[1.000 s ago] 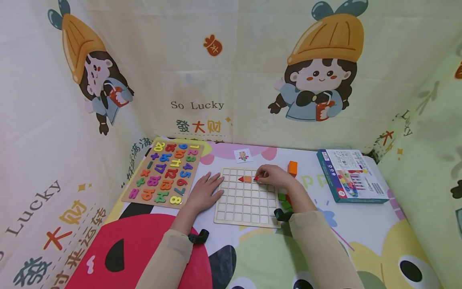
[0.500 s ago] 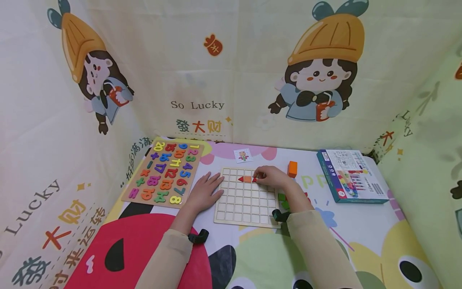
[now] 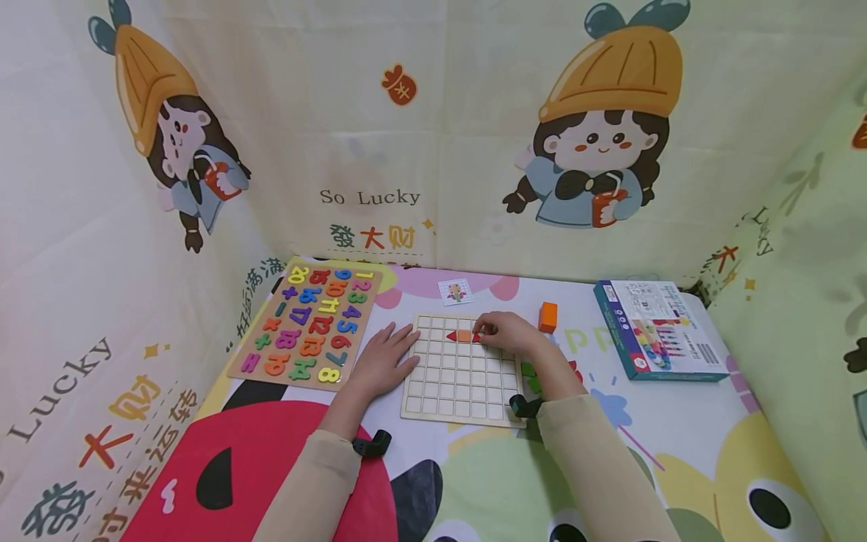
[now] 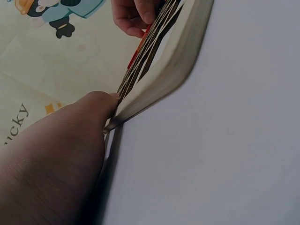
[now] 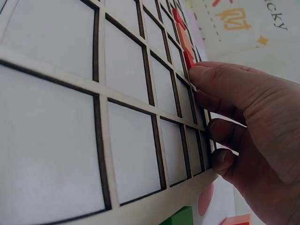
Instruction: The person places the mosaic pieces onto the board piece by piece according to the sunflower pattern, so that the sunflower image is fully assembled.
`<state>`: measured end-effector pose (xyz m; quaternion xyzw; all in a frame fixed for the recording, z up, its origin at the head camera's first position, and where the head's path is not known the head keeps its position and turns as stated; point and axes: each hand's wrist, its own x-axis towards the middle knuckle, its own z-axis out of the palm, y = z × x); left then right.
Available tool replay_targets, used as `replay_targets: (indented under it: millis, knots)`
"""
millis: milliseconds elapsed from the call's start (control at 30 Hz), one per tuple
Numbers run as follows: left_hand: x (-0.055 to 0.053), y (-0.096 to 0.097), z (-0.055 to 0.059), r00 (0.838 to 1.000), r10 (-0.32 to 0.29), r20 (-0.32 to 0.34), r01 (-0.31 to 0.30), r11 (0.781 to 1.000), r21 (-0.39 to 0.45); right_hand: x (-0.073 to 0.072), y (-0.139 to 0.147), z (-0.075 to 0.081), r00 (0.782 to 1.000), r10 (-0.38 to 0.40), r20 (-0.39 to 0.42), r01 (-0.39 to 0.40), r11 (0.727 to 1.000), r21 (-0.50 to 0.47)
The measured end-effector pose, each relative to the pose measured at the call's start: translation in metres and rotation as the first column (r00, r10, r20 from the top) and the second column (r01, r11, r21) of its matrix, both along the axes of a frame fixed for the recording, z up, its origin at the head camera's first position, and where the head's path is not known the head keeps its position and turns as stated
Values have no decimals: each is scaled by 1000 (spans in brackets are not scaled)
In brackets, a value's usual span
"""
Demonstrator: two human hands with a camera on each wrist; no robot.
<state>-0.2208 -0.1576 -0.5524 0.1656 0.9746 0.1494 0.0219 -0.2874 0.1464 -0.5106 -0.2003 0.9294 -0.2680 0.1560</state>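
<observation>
A wooden grid board (image 3: 460, 384) lies on the table in the head view. In its second row from the far edge sit a red triangle (image 3: 451, 336) and an orange square (image 3: 464, 336). My right hand (image 3: 511, 333) pinches a second red triangle (image 3: 477, 337) just right of the square, its fingers covering part of it. Up close in the right wrist view, the thumb meets the end of that red piece (image 5: 188, 59), and the other fingers curl near the board's edge. My left hand (image 3: 382, 361) lies spread, fingertips and thumb at the board's left edge.
Left of the board lies a number puzzle (image 3: 308, 324). A small picture card (image 3: 456, 291) is beyond the board. Orange blocks (image 3: 549, 317) stand at the right, with green blocks (image 3: 530, 376) partly under the right arm. A box (image 3: 660, 331) lies farther right.
My right hand has shifted slightly left and toward me, bringing the second red triangle down against the orange square. The left hand has stayed still.
</observation>
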Motion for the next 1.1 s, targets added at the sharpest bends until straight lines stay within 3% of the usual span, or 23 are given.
replay_targets:
  millis: [400,633,900,1100]
  knots:
    - [1,1,0,1000,-6,-13,6,1000,-4,7,4,3,1000,-17,5,17,1000,-23]
    - [2,1,2,1000,-6,-21,5,1000,-3,14,17,19,998,-65,-17,64,997,-36]
    - [0,0,3,1000,-10,-18,10,1000,4,25,48,36,994,-99,-52,100,995,6]
    - [0,-1,0,1000,-4,-6,4,1000,1,40,75,40,993,-95,-72,97,995,30]
